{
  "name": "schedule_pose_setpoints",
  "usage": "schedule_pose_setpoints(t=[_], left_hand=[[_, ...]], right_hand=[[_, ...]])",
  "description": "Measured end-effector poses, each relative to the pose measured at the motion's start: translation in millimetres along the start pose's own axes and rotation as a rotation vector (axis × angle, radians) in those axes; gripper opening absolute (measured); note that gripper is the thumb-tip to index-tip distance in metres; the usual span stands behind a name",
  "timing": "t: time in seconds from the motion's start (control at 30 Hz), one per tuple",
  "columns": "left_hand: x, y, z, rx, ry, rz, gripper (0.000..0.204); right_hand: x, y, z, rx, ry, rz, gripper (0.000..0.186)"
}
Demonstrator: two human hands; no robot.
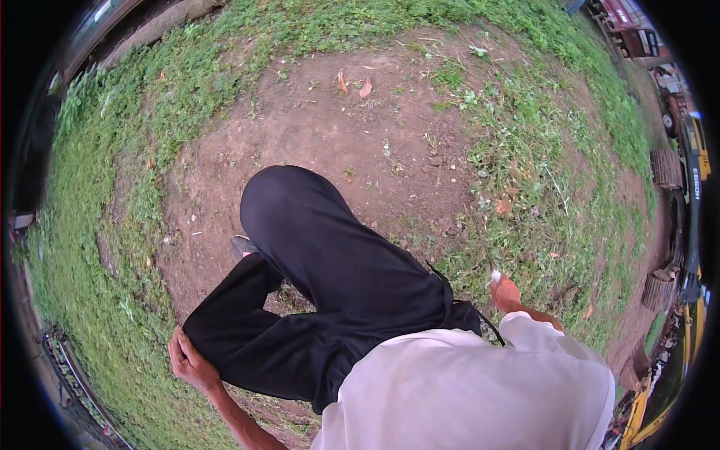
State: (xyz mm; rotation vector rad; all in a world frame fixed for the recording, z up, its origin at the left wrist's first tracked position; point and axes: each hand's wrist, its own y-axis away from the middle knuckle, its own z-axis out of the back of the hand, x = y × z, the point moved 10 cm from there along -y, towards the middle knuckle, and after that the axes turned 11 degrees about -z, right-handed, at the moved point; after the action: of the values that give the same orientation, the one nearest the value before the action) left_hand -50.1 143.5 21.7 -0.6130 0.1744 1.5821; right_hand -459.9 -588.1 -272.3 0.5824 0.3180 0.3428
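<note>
My left hand (193,366) rests on the knee of my black trousers (300,322), fingers laid over the cloth and holding nothing. Out to the right, beside my hip, my right hand (508,292) is low over the weeds and closed around a thin tool (495,276). Only a white piece and a narrow dark tip of it show, so its exact kind is unclear. Around that hand grow low green weeds (517,232), some lying loose and wilted. One of my shoes (241,246) shows beside the raised knee.
Bare brown soil (315,120) spreads ahead of me, with a few dry leaves (365,88) on it. Green ground cover (127,187) surrounds it. Yellow machinery (701,161) and a red vehicle (637,41) stand at the far right. A long log-like edge (161,26) runs along the upper left.
</note>
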Motion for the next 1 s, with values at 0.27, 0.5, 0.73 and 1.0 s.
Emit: schedule_pose_setpoints(t=[0.27,0.5,0.73,1.0], left_hand=[[3,-6,7,-0.051,0.034,-0.044,0.031],[-1,-7,-2,-0.028,-0.003,-0.051,0.032],[-3,-5,0,-0.037,0.011,-0.074,0.032],[-8,-9,0,-0.106,0.007,-0.105,0.027]], right_hand=[[11,-21,-36,-0.221,-0.346,0.247,0.04],[91,-34,-47,0.154,-1.014,-0.103,0.036],[109,-43,-23,0.042,-0.913,-0.08,0.045],[139,-16,-32,0.068,-0.579,0.283,0.055]])
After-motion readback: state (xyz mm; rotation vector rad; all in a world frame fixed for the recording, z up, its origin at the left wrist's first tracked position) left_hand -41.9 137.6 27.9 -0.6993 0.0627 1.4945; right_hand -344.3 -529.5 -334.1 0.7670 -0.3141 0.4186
